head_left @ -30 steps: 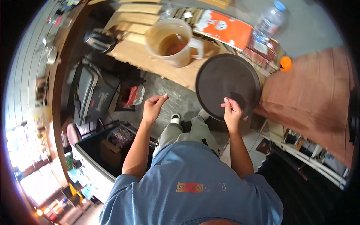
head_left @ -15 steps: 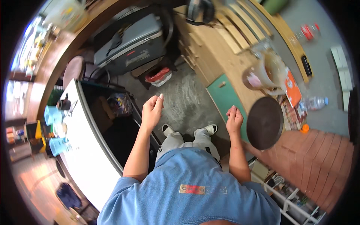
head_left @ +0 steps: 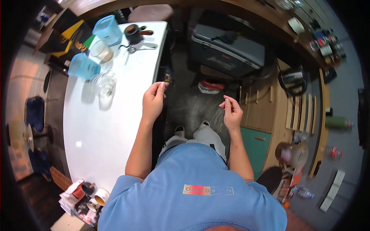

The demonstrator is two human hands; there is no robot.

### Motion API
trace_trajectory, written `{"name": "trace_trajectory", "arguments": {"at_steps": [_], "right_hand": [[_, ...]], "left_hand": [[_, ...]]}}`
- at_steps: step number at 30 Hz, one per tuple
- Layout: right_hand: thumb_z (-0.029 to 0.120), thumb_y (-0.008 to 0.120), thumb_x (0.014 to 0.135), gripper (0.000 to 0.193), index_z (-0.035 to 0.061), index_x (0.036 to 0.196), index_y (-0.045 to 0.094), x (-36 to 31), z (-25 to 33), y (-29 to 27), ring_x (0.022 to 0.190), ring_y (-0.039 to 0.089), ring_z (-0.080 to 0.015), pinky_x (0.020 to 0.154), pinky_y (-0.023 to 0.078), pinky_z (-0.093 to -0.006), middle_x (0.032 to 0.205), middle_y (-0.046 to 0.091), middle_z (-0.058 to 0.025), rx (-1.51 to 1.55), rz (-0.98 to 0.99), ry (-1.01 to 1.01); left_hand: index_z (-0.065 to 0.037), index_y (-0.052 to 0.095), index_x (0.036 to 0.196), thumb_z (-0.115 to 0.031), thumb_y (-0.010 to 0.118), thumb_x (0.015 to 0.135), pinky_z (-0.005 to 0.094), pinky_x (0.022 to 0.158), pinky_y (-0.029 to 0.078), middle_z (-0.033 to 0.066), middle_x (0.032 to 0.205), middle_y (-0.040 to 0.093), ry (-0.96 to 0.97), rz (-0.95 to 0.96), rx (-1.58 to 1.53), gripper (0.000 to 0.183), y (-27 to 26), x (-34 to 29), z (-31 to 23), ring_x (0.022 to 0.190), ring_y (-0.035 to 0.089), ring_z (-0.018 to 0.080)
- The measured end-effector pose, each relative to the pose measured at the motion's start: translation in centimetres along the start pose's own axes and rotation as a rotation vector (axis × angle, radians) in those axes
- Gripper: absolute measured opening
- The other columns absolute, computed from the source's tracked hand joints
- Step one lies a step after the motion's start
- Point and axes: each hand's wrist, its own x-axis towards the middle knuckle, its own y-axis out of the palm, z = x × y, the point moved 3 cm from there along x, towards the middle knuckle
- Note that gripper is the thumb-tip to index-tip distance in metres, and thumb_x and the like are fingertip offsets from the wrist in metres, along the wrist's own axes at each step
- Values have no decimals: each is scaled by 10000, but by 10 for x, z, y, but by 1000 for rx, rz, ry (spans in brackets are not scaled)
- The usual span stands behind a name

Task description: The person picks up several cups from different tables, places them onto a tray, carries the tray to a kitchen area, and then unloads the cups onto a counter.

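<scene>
My left hand [head_left: 153, 102] is raised over the right edge of the white table [head_left: 96, 142], its fingers curled in and the thumb on top. Nothing shows in it. Farther right, above the floor, my right hand [head_left: 232, 114] is held loosely bent with the fingertips a little apart, and it too is empty. Neither hand touches anything. On the table stand two light blue containers [head_left: 106, 30], a glass cup [head_left: 101, 51], clear glasses [head_left: 103, 82], a dark pot with a wooden handle [head_left: 133, 34] and a metal spoon [head_left: 141, 49].
A grey cooler box [head_left: 227, 52] stands ahead, with a red and white bag [head_left: 211, 86] below it. On the right run a wooden counter with a green cabinet door [head_left: 254, 148], a kettle [head_left: 293, 80] and a plastic jug [head_left: 295, 156]. Cups [head_left: 101, 196] crowd the table's near end.
My view has swung left, bringing the white table and its glasses into fuller sight, while the counter has shifted right. Both hands stay raised and empty; the right one's fingers have loosened.
</scene>
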Motion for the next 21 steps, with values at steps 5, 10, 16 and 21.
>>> {"name": "trace_trajectory", "arguments": {"at_steps": [5, 10, 16, 21], "right_hand": [[151, 556, 949, 179, -1, 950, 651, 51, -8, 58, 641, 543, -39, 589, 422, -187, 714, 627, -6, 112, 174, -3], [192, 582, 942, 238, 1, 815, 648, 110, -11, 113, 589, 535, -33, 564, 412, -185, 659, 620, 1, 214, 420, 82], [176, 588, 939, 216, -7, 842, 649, 204, 7, 149, 619, 551, -43, 594, 435, -186, 674, 608, -4, 286, 667, 14], [154, 595, 934, 172, -8, 915, 646, 273, 22, 147, 685, 571, -53, 639, 448, -188, 746, 621, -8, 389, 736, 66]], "left_hand": [[-7, 624, 1060, -156, 599, 920, 191, 557, 352, -47, 640, 492, -131, -189, -63, 206, -43, 3, 11, 614, 458, 34], [22, 494, 1235, -168, 627, 897, 199, 611, 385, 0, 667, 553, -153, -419, -129, 409, -67, 19, 14, 645, 503, 59], [-14, 288, 1416, -276, 607, 908, 233, 645, 425, 68, 902, 626, -268, -688, -312, 654, -92, 54, 16, 720, 558, 101], [-193, 248, 1451, -368, 602, 902, 282, 700, 455, 108, 1075, 604, -349, -867, -605, 676, -94, 80, 11, 837, 598, 185]]}}
